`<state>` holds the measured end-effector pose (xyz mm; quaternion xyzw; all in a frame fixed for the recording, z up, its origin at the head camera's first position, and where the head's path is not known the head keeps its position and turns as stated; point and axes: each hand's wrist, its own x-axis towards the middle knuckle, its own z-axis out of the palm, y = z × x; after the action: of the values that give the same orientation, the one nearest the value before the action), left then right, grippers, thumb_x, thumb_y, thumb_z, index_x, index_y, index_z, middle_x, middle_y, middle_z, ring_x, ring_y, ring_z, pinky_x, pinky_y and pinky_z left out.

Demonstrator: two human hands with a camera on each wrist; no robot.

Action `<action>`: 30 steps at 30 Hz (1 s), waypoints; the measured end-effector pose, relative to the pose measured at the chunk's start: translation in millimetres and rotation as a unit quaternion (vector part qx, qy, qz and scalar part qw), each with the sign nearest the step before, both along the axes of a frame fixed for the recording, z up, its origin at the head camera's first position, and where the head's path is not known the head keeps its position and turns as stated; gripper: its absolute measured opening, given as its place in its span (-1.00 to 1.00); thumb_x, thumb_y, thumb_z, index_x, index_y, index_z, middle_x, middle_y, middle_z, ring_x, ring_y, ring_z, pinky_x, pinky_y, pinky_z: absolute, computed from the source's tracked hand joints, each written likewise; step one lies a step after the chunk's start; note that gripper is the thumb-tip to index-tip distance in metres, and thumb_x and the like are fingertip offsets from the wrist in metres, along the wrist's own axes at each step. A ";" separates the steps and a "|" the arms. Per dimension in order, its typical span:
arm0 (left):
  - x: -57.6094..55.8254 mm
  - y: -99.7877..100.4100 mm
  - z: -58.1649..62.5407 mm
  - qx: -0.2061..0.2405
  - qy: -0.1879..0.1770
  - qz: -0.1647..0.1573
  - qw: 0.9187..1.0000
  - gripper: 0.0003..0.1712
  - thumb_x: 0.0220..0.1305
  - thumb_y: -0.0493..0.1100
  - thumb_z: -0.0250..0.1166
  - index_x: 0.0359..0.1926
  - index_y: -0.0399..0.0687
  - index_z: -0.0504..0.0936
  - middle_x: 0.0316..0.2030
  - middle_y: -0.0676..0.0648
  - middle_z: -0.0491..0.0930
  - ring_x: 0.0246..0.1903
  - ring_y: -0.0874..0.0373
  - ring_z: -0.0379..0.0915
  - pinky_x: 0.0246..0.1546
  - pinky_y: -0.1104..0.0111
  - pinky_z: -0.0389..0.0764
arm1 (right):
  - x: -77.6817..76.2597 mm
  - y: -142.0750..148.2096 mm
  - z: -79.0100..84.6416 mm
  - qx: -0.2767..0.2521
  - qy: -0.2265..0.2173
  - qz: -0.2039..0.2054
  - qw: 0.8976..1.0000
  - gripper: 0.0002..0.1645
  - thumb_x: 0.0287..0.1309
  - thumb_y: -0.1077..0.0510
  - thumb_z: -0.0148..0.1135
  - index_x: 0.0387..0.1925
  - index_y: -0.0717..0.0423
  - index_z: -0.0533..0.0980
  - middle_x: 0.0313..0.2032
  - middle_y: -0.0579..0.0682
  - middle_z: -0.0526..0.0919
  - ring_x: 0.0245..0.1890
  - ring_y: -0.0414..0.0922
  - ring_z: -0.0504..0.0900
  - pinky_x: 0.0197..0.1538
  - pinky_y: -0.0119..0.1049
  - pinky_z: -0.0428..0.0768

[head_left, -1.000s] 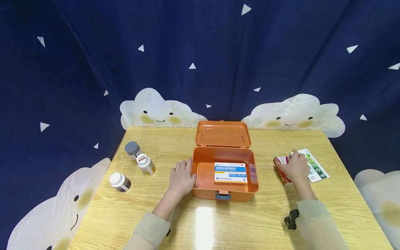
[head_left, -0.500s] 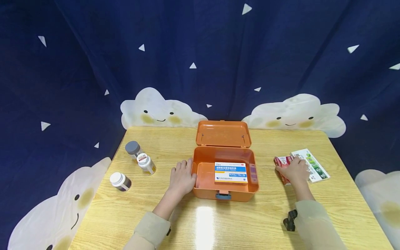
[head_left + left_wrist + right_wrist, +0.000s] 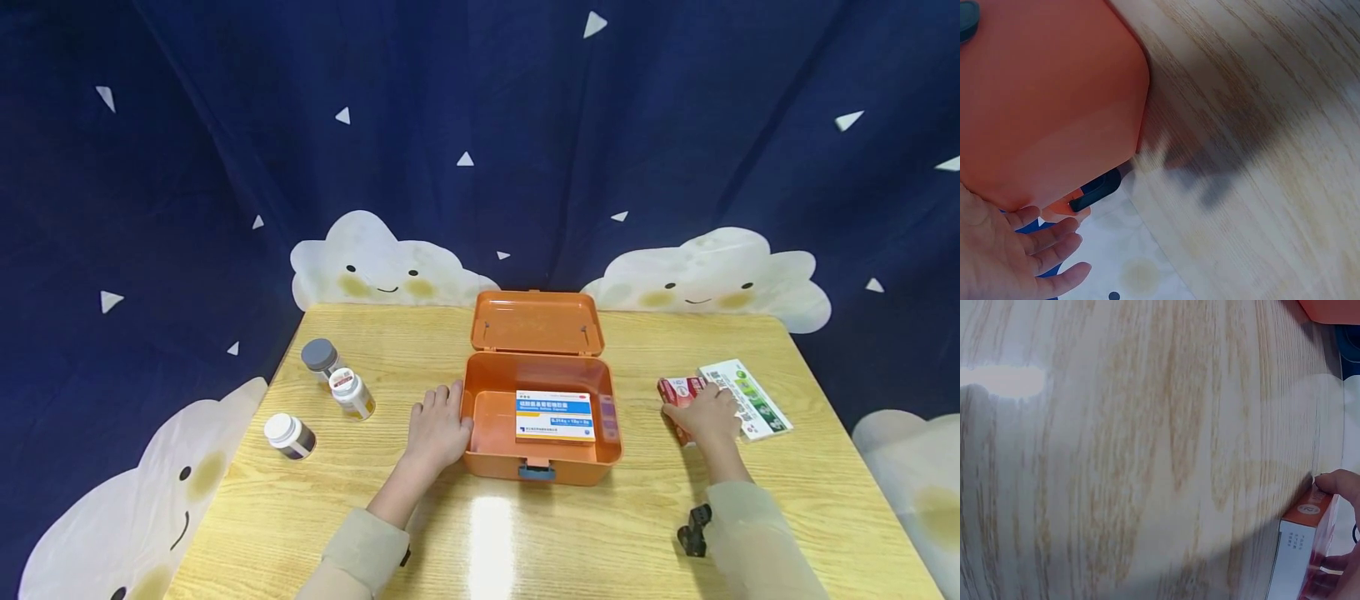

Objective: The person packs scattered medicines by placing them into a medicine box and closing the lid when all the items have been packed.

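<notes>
The near edge of the desk (image 3: 600, 533) is out of view, and the left sleeve (image 3: 363, 550) and right sleeve (image 3: 757, 537) are cut off at the bottom. A small black device (image 3: 695, 531), its details hard to make out, sits beside the right cuff.

The orange box (image 3: 487, 467) stands mid-desk, its grey-blue latch (image 3: 537, 472) facing the near edge. At its left wall rests the left hand (image 3: 438, 427), fingers extended and slightly spread, gripping nothing; its own wrist view shows the palm side, partly cut off, with a dark handle (image 3: 1096, 190) beyond the fingertips.

Toward the desk's right edge, the right hand (image 3: 707, 414) holds the red carton (image 3: 681, 388), thumb on one side and fingers bent over the other, the gap between them only as wide as the carton. The hand covers much of this carton; in the right wrist view both are cut off by the frame. The green-and-white carton (image 3: 753, 400) lies closer to the right edge, one end behind the fingers; whether the two cartons touch cannot be told.

Inside the box a blue-and-white carton (image 3: 555, 417) lies flat, its small print unreadable. Near the desk's left edge stand a dark-labelled bottle (image 3: 289, 437), a yellow-labelled bottle (image 3: 352, 395) and, farther off and partly hidden by it, a grey-capped bottle (image 3: 321, 357).

The box's lid (image 3: 537, 323) is tipped back toward the far edge, before a navy curtain (image 3: 480, 83).
</notes>
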<state>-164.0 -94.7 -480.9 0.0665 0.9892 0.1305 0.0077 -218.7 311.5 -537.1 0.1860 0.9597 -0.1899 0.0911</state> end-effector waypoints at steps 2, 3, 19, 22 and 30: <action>0.0 0.0 -0.2 0.001 -0.003 0.001 1.000 -0.42 0.18 -0.03 -0.04 0.22 -0.12 0.21 -0.05 -0.16 0.35 -0.04 -0.08 0.25 -0.16 0.08 0.31 | 0.1 0.1 0.5 -0.002 0.000 0.000 1.000 0.15 -0.12 -0.22 0.23 0.10 0.64 -0.03 -0.03 0.59 0.08 0.02 0.43 0.10 -0.05 0.27 0.25; -0.1 0.0 -0.5 0.002 -0.003 0.001 1.000 -0.41 0.18 -0.03 -0.04 0.23 -0.12 0.20 -0.05 -0.16 0.35 -0.03 -0.08 0.25 -0.15 0.08 0.31 | 0.0 0.4 0.6 -0.003 -0.001 0.000 1.000 0.15 -0.11 -0.22 0.23 0.10 0.64 -0.04 -0.03 0.59 0.08 0.02 0.43 0.10 -0.05 0.27 0.25; 0.9 0.3 1.6 0.011 -0.001 0.002 1.000 -0.41 0.18 -0.06 0.00 0.24 -0.14 0.21 -0.01 -0.18 0.34 -0.02 -0.09 0.25 -0.13 0.06 0.31 | -4.0 0.7 4.9 0.002 0.020 0.005 1.000 0.21 -0.12 -0.25 0.23 0.16 0.66 -0.05 0.02 0.63 0.09 0.01 0.45 0.15 -0.03 0.26 0.26; 1.2 0.3 1.6 0.012 -0.001 0.002 1.000 -0.41 0.19 -0.07 0.00 0.24 -0.14 0.20 -0.01 -0.17 0.34 -0.02 -0.09 0.25 -0.13 0.06 0.30 | -5.5 -0.2 10.2 0.004 0.033 0.013 0.999 0.21 -0.12 -0.26 0.23 0.15 0.66 -0.03 0.00 0.62 0.11 -0.01 0.45 0.17 -0.06 0.26 0.29; 1.4 0.0 2.1 0.010 0.002 0.000 1.000 -0.41 0.19 -0.05 -0.05 0.23 -0.13 0.21 -0.02 -0.17 0.35 -0.04 -0.08 0.25 -0.14 0.07 0.31 | -9.4 -9.4 36.2 -0.012 0.077 0.019 0.997 0.16 -0.11 -0.21 0.27 0.18 0.59 0.01 -0.01 0.56 0.15 -0.04 0.43 0.20 -0.14 0.27 0.31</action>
<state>-162.6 -94.7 -478.8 0.0671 0.9879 0.1400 0.0047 -228.0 302.0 -501.0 0.1512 0.9651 -0.2128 0.0230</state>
